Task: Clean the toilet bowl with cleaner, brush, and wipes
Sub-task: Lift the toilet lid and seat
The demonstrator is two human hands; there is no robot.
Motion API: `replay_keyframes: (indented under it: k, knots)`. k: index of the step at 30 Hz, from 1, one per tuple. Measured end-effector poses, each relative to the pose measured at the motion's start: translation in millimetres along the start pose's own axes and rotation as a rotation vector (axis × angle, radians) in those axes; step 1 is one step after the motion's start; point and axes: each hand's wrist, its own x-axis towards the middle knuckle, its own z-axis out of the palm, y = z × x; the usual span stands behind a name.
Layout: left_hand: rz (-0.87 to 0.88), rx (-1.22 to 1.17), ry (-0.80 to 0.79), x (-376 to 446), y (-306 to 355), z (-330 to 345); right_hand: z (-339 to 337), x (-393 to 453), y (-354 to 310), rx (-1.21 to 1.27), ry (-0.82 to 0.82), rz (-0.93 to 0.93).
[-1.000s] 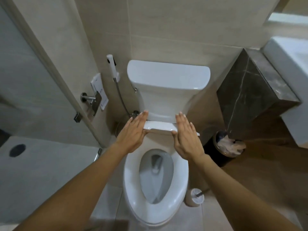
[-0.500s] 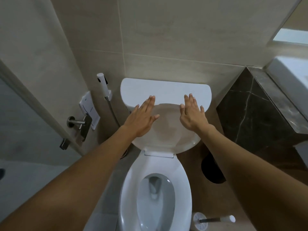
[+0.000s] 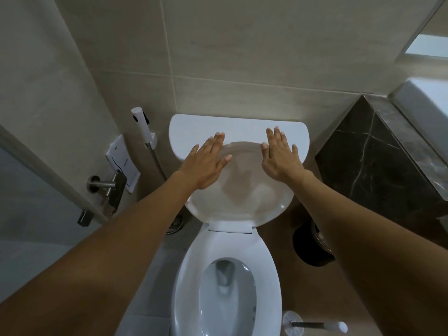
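Note:
The white toilet stands below me with its lid (image 3: 242, 190) raised against the tank (image 3: 238, 128). The seat (image 3: 228, 246) lies down around the bowl (image 3: 226, 292), which holds water. My left hand (image 3: 206, 163) rests flat on the lid's upper left, fingers spread. My right hand (image 3: 281, 157) lies flat on the lid's upper right, fingers together. Neither hand holds anything. A toilet brush (image 3: 315, 324) with a white handle sits in its holder on the floor at the bowl's right. No cleaner bottle or wipes show.
A bidet sprayer (image 3: 143, 127) hangs on the wall left of the tank, above a paper holder (image 3: 109, 187). A dark bin (image 3: 312, 243) stands right of the toilet under a black marble counter (image 3: 378, 161). A floor drain (image 3: 175, 226) lies behind my left arm.
The lid went from nearly level to upright against the tank, with both hands rising along it. My view has shifted closer and lower over the bowl.

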Motion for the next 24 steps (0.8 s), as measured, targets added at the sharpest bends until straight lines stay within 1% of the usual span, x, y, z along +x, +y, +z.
replay_keyframes:
  k: [8,16,24]
  knots:
    - [-0.062,0.081,-0.018,-6,11,-16,6,-30,9,-0.074,0.090,-0.004]
    - [-0.096,0.129,0.007,-55,39,-8,27,-103,20,-0.107,0.064,-0.006]
    - [-0.156,0.117,-0.069,-147,65,46,62,-200,31,-0.081,-0.054,-0.028]
